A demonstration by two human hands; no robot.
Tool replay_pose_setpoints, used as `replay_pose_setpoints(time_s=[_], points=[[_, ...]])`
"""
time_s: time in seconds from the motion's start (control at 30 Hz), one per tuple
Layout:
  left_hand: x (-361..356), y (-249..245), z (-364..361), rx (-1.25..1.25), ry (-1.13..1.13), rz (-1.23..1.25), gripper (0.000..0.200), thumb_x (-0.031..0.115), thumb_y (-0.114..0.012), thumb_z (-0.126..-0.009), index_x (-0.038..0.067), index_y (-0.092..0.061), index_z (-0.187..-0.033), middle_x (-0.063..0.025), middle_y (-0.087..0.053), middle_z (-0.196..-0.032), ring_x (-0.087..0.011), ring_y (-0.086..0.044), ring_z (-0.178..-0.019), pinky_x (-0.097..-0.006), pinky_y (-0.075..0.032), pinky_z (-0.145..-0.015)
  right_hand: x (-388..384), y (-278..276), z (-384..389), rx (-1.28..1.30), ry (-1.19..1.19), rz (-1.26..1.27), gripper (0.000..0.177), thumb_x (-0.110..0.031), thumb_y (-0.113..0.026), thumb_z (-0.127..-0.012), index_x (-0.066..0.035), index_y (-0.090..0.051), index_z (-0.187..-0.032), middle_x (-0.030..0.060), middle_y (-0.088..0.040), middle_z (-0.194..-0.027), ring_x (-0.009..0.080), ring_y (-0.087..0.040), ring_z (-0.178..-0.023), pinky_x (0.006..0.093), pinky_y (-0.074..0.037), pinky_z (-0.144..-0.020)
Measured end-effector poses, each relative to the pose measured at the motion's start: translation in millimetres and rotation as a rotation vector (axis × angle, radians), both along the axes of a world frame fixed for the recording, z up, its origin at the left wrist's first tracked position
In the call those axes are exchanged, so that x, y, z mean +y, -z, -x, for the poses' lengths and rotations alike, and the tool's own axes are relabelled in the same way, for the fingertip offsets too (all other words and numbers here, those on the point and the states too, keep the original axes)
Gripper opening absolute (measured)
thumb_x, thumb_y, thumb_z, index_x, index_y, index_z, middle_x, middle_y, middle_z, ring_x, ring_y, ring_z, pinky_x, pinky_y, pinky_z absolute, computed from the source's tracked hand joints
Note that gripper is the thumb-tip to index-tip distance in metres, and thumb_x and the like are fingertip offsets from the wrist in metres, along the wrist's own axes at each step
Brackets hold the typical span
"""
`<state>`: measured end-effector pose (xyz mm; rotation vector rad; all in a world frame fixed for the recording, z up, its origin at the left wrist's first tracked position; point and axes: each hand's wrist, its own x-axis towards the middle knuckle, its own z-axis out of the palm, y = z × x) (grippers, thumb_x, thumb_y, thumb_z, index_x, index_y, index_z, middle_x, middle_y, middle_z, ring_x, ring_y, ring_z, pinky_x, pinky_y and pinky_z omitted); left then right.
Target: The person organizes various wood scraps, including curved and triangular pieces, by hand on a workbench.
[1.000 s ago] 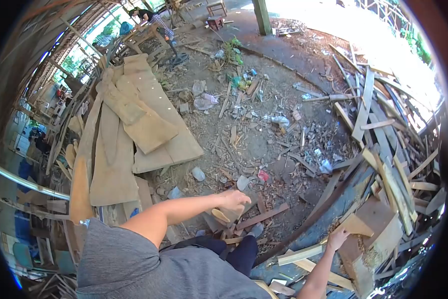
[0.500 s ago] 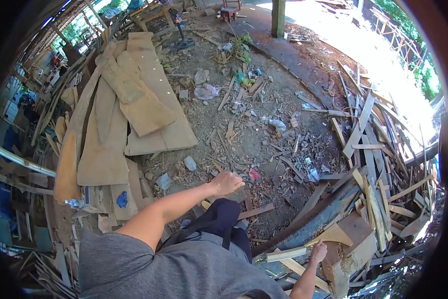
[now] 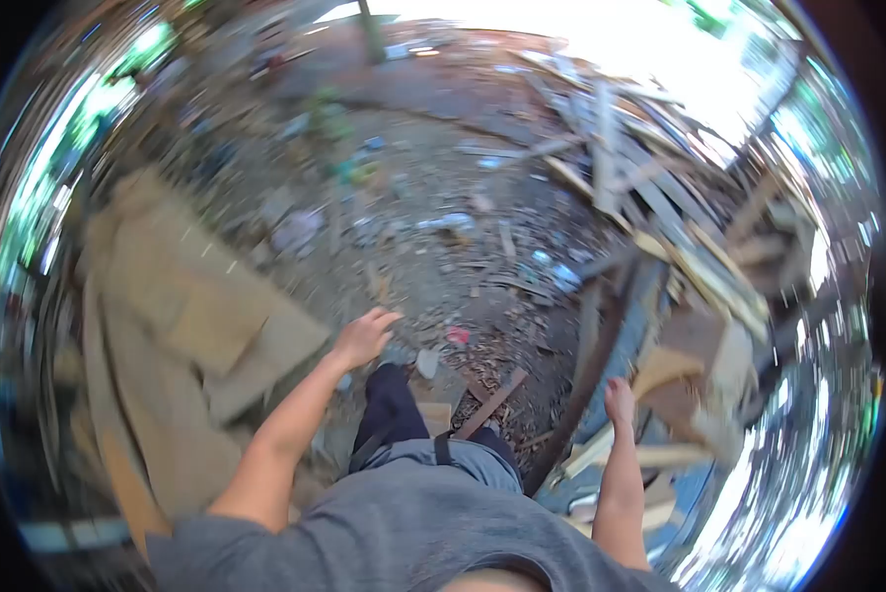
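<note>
My left hand (image 3: 366,336) is raised over the littered ground, fingers loosely stretched out and holding nothing visible. On the other side, my right hand (image 3: 620,402) is closed, its fingers curled at the left end of a curved tan wood piece (image 3: 670,368). That piece overlaps a brown wooden block (image 3: 682,400). Motion blur hides whatever is inside the fingers. Below the right hand, a pale wood strip (image 3: 660,456) lies across a long bluish surface with a dark edge (image 3: 601,370).
Large wide boards (image 3: 182,296) lie stacked on the left. A heap of scrap planks (image 3: 650,163) rises at the back right. Wood chips, plastic litter and a red scrap (image 3: 458,335) cover the ground. A loose stick (image 3: 492,403) lies near my legs.
My view has swung right, blurring the surroundings. The boards now appear farther left. My left hand shows lower and farther left in view, my right hand higher, closer to the curved piece's left tip.
</note>
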<state>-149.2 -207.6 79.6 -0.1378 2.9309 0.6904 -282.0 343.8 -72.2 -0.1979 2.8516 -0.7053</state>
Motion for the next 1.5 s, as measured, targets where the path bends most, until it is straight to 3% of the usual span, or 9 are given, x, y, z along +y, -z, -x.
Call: replay_pose_setpoints(time_s=[0.17, 0.37, 0.63, 0.73, 0.93, 1.1, 1.2, 1.37, 1.5], points=[[-83.0, 20.1, 94.4, 0.04, 0.305, -0.038, 0.037, 0.01, -0.058, -0.083, 0.014, -0.056, -0.119, -0.0121, -0.058, -0.109, -0.0325, -0.062, -0.091, -0.0413, -0.05, -0.077, -47.4, -2.0, -33.4, 0.002, 0.366, -0.013, 0.024, -0.02, -0.053, -0.082, -0.009, -0.064, -0.099, 0.0183, -0.065, -0.095, 0.0372, -0.061, -0.092, 0.0454, -0.048, -0.083], [-212.4, 65.5, 182.4, -0.022, 0.432, -0.196, 0.036, 0.004, -0.059, -0.083, 0.008, -0.056, -0.119, -0.0122, -0.061, -0.101, -0.0258, -0.064, -0.075, -0.0343, -0.05, -0.069, -181.8, -14.0, -91.4, -0.038, 0.787, -0.057, 0.023, -0.021, -0.054, -0.082, -0.011, -0.065, -0.1, 0.0162, -0.066, -0.096, 0.0358, -0.061, -0.095, 0.0434, -0.049, -0.084], [-312.8, 124.2, 224.5, -0.179, 0.458, -0.261, 0.027, 0.006, -0.06, -0.083, 0.006, -0.062, -0.11, -0.0118, -0.065, -0.081, -0.0215, -0.064, -0.072, -0.0323, -0.051, -0.067, -258.7, -64.4, -143.0, -0.163, 0.947, -0.213, 0.023, -0.021, -0.056, -0.08, -0.013, -0.067, -0.099, 0.0139, -0.066, -0.095, 0.0325, -0.063, -0.094, 0.0436, -0.05, -0.083], [-298.5, 124.2, 252.8, -0.211, 0.504, -0.256, 0.028, 0.006, -0.06, -0.083, 0.005, -0.061, -0.111, -0.012, -0.066, -0.086, -0.0216, -0.065, -0.075, -0.0317, -0.051, -0.068, -256.9, -66.1, -151.1, -0.197, 1.122, -0.125, 0.023, -0.02, -0.056, -0.079, -0.013, -0.068, -0.098, 0.0136, -0.066, -0.1, 0.0327, -0.061, -0.098, 0.044, -0.049, -0.086], [-230.6, 115.3, 302.4, -0.226, 0.514, -0.283, 0.027, 0.006, -0.059, -0.084, 0.006, -0.061, -0.111, -0.0124, -0.066, -0.09, -0.023, -0.066, -0.078, -0.0336, -0.052, -0.07, -237.9, -49.9, -113.3, -0.188, 1.132, -0.115, 0.022, -0.02, -0.055, -0.081, -0.014, -0.068, -0.098, 0.0136, -0.066, -0.098, 0.0329, -0.062, -0.096, 0.0432, -0.049, -0.085], [-168.0, 111.3, 347.9, -0.222, 0.631, -0.126, 0.026, 0.006, -0.058, -0.084, 0.008, -0.063, -0.11, -0.014, -0.066, -0.091, -0.025, -0.066, -0.083, -0.0351, -0.052, -0.071, -163.3, -7.1, -38.5, -0.169, 1.128, -0.029, 0.022, -0.018, -0.055, -0.082, -0.013, -0.067, -0.099, 0.0146, -0.065, -0.099, 0.0332, -0.061, -0.098, 0.043, -0.049, -0.085], [-127.1, 116.2, 382.4, -0.261, 0.523, -0.103, 0.025, 0.006, -0.058, -0.085, 0.007, -0.063, -0.11, -0.0147, -0.066, -0.093, -0.0254, -0.066, -0.084, -0.0367, -0.052, -0.071, -101.1, 19.8, 16.3, -0.101, 1.184, -0.053, 0.032, -0.018, -0.057, -0.083, -0.011, -0.059, -0.114, 0.0149, -0.055, -0.111, 0.0342, -0.056, -0.104, 0.0429, -0.047, -0.087], [-15.4, 82.9, 454.5, -0.3, 0.733, 0.06, 0.025, 0.005, -0.058, -0.086, 0.002, -0.061, -0.111, -0.0129, -0.065, -0.089, -0.0244, -0.065, -0.078, -0.0349, -0.052, -0.069, -12.1, 2.5, 106.5, 0.267, 1.399, -0.184, 0.053, -0.02, -0.06, -0.083, -0.009, -0.04, -0.131, 0.0136, -0.046, -0.124, 0.0336, -0.05, -0.111, 0.0426, -0.047, -0.089], [91.0, 38.8, 495.9, -0.241, 0.797, -0.09, 0.025, 0.006, -0.057, -0.087, 0.002, -0.06, -0.111, -0.0123, -0.064, -0.09, -0.0241, -0.064, -0.076, -0.034, -0.05, -0.069, 39.9, -7.3, 159.1, 0.471, 1.635, -0.296, 0.063, -0.021, -0.063, -0.082, -0.007, -0.035, -0.135, 0.0115, -0.044, -0.123, 0.0302, -0.045, -0.115, 0.0426, -0.046, -0.089]])
